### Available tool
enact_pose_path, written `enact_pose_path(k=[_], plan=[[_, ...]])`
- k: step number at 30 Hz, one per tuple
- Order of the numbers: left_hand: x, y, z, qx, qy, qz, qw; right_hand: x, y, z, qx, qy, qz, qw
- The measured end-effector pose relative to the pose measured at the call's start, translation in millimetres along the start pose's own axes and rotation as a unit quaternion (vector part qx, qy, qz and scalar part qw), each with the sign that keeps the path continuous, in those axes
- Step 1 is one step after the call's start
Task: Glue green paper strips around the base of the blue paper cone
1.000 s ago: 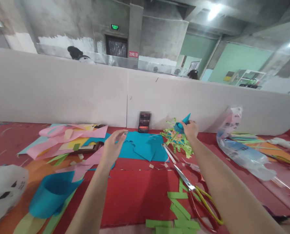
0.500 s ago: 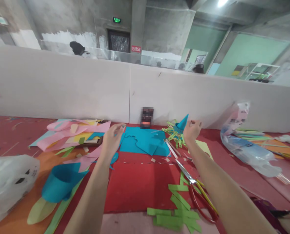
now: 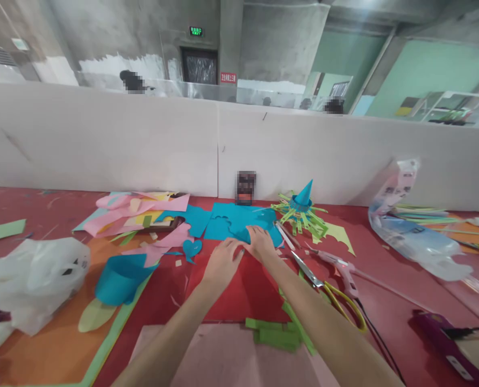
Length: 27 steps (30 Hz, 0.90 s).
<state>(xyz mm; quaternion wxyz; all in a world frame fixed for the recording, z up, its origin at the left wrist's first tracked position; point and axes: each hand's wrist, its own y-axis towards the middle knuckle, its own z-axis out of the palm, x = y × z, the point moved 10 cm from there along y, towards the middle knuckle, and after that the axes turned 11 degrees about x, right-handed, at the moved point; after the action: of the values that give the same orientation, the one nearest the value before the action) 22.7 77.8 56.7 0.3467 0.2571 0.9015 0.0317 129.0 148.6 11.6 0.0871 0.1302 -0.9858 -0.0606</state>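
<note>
My left hand [image 3: 224, 262] and my right hand [image 3: 260, 245] meet over the red sheet [image 3: 239, 301], at the near edge of the blue paper [image 3: 255, 214]. My right fingers are bent closed on a piece of the blue paper. My left fingers are pinched together beside them; what they hold, if anything, is hidden. Just beyond, to the right, stands a blue paper cone [image 3: 305, 192] on a ring of green paper strips [image 3: 299, 217]. Scissors [image 3: 306, 269] with yellow handles lie right of my right hand, partly behind my forearm.
At right lie a glue gun [image 3: 346, 271] with its cord, a clear plastic bag [image 3: 416, 242] and a purple tool [image 3: 444, 344]. At left are a blue paper cup shape [image 3: 120, 279], pink paper scraps [image 3: 118, 217] and a white bag [image 3: 37, 279]. A white partition [image 3: 142, 145] closes the back.
Both hands have come together from apart: the left moved right, the right moved left and down from beside the blue cone. The view has shifted slightly.
</note>
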Motion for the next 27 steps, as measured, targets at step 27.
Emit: enact_pose_path(k=[27], plan=[[58, -31, 23.4, -0.070, -0.243, -0.040, 0.967, -36, -46, -40, -0.105, 0.106, 0.118, 0.982]])
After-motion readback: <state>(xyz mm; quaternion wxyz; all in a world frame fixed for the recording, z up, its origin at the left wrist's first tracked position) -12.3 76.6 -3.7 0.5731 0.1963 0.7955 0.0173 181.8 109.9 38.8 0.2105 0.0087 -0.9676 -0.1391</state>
